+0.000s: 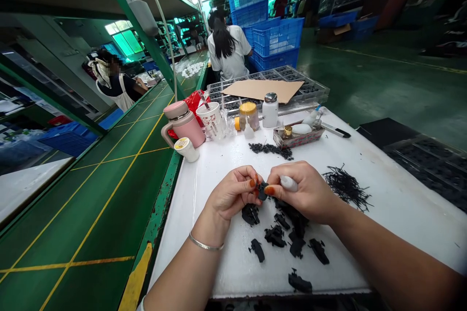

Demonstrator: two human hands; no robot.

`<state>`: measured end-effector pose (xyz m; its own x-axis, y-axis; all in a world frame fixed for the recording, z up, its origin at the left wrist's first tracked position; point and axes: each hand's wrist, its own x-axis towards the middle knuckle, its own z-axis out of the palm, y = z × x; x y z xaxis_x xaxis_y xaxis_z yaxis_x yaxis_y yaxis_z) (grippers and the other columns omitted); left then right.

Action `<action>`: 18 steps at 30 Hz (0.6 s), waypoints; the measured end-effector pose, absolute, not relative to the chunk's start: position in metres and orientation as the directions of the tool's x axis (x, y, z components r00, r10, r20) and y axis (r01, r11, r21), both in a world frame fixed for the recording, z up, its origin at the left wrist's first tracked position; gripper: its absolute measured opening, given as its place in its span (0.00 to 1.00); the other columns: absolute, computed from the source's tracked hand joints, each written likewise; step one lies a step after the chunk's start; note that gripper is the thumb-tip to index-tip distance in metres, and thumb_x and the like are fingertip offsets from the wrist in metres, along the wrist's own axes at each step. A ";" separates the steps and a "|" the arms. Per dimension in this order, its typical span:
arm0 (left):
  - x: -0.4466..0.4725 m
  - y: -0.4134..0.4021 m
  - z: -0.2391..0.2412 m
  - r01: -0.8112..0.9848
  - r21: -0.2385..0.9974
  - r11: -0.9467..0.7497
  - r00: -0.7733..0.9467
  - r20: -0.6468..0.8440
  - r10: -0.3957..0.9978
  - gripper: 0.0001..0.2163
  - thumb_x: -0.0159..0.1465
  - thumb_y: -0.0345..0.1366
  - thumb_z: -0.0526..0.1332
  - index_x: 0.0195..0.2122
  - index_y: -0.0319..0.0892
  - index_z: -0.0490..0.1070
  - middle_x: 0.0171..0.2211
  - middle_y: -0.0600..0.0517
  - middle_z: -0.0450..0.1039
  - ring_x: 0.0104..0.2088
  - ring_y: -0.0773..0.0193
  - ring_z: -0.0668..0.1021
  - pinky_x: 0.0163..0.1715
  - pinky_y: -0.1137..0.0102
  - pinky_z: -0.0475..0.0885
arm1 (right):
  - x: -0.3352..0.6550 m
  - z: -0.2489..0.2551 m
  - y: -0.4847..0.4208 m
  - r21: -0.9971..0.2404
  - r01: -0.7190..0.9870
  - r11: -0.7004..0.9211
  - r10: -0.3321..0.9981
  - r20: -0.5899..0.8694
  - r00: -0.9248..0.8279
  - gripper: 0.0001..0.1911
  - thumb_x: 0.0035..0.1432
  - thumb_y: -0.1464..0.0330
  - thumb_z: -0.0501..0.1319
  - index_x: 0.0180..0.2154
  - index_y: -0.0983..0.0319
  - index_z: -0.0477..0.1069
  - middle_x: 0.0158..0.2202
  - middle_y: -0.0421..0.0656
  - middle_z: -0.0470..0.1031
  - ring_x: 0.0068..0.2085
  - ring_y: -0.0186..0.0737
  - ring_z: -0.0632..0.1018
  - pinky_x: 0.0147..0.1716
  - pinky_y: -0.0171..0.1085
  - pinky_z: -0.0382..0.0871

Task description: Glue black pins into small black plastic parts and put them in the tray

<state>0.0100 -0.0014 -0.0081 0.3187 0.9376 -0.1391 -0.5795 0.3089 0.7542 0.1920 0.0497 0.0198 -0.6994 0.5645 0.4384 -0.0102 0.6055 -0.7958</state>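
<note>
My left hand (235, 189) pinches a small black plastic part (262, 190) between thumb and fingers. Against the same part rest the thumb and fingertips of my right hand (306, 189). A whitish round-ended object, like a small bottle or tool handle (289, 183), sticks out of my right grip; its other end is hidden. Below my hands, several curved black plastic parts (275, 236) with thin prongs lie scattered on the white tabletop (215, 175). Thin black rods (346, 187) form a pile to the right. Tiny black pieces (270, 150) lie in a strip beyond my hands.
Along the back stand a pink mug (188, 126), a paper cup (212, 121), a yellow-lidded jar (249, 115), a white pump bottle (270, 111) and a small tray (299, 137). Cardboard (262, 88) covers divided trays. A green conveyor (120, 175) runs left. Two people sit nearby.
</note>
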 end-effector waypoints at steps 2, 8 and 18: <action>0.010 -0.002 -0.007 -0.572 0.762 0.304 0.304 -0.148 0.941 0.15 0.50 0.35 0.73 0.28 0.36 0.66 0.28 0.50 0.72 0.22 0.67 0.76 0.23 0.75 0.76 | 0.192 0.019 0.050 -0.790 0.002 0.613 0.564 0.436 -0.701 0.19 0.59 0.58 0.61 0.22 0.65 0.69 0.19 0.37 0.66 0.22 0.29 0.64 0.23 0.31 0.56; 0.011 -0.001 -0.005 -0.566 0.771 0.293 0.274 -0.159 0.948 0.15 0.50 0.33 0.73 0.27 0.35 0.66 0.28 0.50 0.73 0.23 0.67 0.76 0.24 0.75 0.76 | 0.191 0.019 0.049 -0.772 0.014 0.636 0.565 0.453 -0.689 0.19 0.59 0.59 0.60 0.21 0.64 0.67 0.19 0.37 0.65 0.22 0.29 0.64 0.22 0.31 0.56; 0.010 -0.002 -0.008 -0.567 0.765 0.306 0.283 -0.168 0.944 0.14 0.50 0.32 0.72 0.27 0.35 0.67 0.29 0.49 0.73 0.24 0.66 0.77 0.25 0.74 0.77 | 0.189 0.019 0.048 -0.766 0.024 0.642 0.583 0.468 -0.664 0.18 0.58 0.62 0.61 0.20 0.65 0.67 0.18 0.37 0.65 0.22 0.29 0.64 0.23 0.31 0.56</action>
<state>0.0099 -0.0021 -0.0082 0.2826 0.9445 -0.1678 -0.5668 0.3055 0.7651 0.1895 0.0476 0.0194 -0.6645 0.5829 0.4677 0.0236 0.6419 -0.7664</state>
